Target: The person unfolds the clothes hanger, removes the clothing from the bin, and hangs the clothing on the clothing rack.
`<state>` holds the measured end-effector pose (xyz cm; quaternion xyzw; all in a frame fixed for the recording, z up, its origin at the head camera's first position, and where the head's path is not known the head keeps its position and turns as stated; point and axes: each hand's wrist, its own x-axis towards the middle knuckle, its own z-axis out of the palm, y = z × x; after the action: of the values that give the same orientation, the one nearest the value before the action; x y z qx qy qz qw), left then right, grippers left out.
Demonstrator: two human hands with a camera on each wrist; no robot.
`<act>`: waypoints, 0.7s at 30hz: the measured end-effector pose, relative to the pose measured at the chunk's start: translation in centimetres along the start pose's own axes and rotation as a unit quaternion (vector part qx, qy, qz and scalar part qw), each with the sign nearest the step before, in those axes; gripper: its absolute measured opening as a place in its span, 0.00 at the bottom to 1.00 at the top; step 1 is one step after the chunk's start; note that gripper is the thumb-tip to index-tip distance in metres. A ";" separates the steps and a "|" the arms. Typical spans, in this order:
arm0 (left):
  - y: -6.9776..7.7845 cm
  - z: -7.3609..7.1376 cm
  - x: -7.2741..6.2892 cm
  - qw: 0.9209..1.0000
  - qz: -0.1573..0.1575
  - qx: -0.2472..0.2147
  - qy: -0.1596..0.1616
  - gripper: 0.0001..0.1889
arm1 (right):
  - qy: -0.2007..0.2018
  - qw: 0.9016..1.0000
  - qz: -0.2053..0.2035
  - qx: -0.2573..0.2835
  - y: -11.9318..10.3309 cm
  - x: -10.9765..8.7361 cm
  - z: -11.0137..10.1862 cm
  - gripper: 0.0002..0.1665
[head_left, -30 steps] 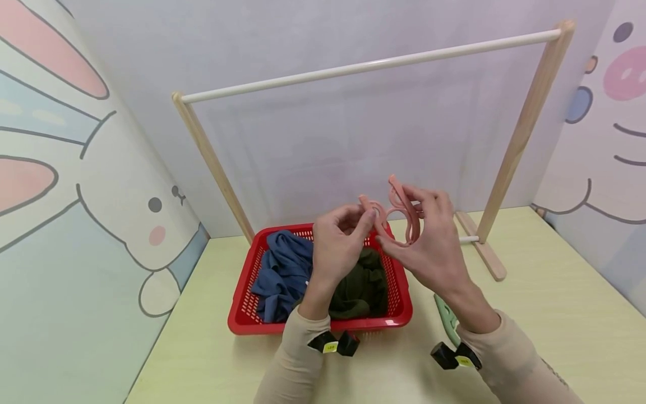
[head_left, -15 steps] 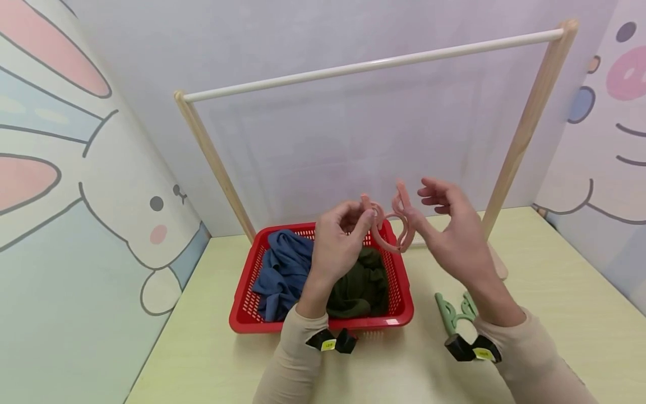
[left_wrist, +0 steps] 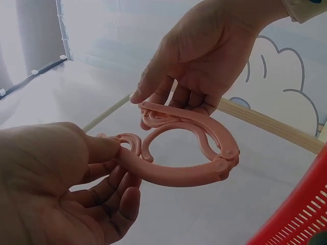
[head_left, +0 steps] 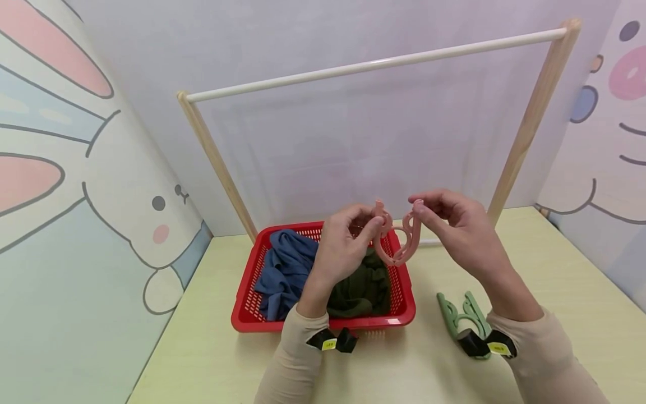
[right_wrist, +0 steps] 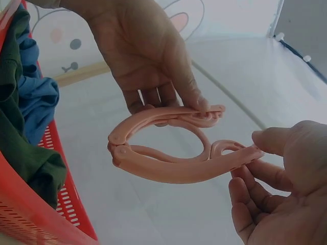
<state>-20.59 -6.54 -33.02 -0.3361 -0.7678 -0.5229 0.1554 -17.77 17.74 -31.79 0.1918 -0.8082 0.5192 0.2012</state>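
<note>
A pink folding clothes hanger (head_left: 415, 245) is held up between my two hands, over the right part of the red basket. With thumb and fingers my left hand (head_left: 345, 245) pinches one arm's end. On the other arm's end, the thumb and fingers of my right hand (head_left: 463, 238) close likewise. Both wrist views show the arms partly folded toward each other, joined at a hinge, with the curved hook pieces of the hanger (left_wrist: 179, 176) between them. Below my right wrist a green folding hanger (head_left: 447, 314) lies on the table, partly covered by the wrist camera.
A red basket (head_left: 323, 325) holds blue cloth (head_left: 285, 269) and dark green cloth (head_left: 360, 292). Behind it stands a wooden rack with a white bar (head_left: 373, 65). Walls with cartoon drawings enclose the pale table (head_left: 197, 336).
My right hand lets go its wide hold round the hanger, moves right, and now pinches one arm's end. The hanger's arms have swung, and more of the green hanger shows.
</note>
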 end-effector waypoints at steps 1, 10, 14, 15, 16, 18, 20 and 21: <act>0.0 0.0 0.0 1.000 0.000 0.001 -0.001 0.10 | -0.004 1.000 -0.001 0.002 0.0 0.0 0.0 0.13; -0.1 -0.8 0.0 1.000 -0.003 0.005 0.001 0.11 | -0.006 1.000 -0.001 -0.004 0.2 0.0 -0.6 0.11; -0.3 -1.2 0.0 1.000 -0.010 0.010 0.014 0.10 | -0.002 1.000 0.015 -0.007 0.4 0.0 -1.2 0.12; -0.3 -1.4 0.0 1.000 -0.013 0.011 0.019 0.10 | -0.001 1.000 0.019 -0.006 0.5 0.0 -1.4 0.12; -0.4 -1.5 0.0 1.000 -0.016 0.011 0.024 0.10 | 0.001 1.000 0.023 -0.007 0.6 0.0 -1.6 0.12; -0.3 -1.8 0.0 0.999 -0.019 0.011 0.033 0.10 | 0.001 1.000 0.029 -0.006 0.8 0.0 -1.9 0.12; -0.3 -2.0 0.0 0.999 -0.022 0.009 0.039 0.11 | 0.002 0.999 0.037 -0.004 0.9 -0.1 -2.2 0.12; -0.3 -2.1 0.0 0.999 -0.023 0.007 0.041 0.11 | 0.003 0.999 0.042 -0.004 0.8 -0.1 -2.3 0.12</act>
<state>-21.04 -8.52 -32.42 -0.2954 -0.7721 -0.5340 0.1775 -17.86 20.21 -31.58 0.1558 -0.8171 0.5243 0.1822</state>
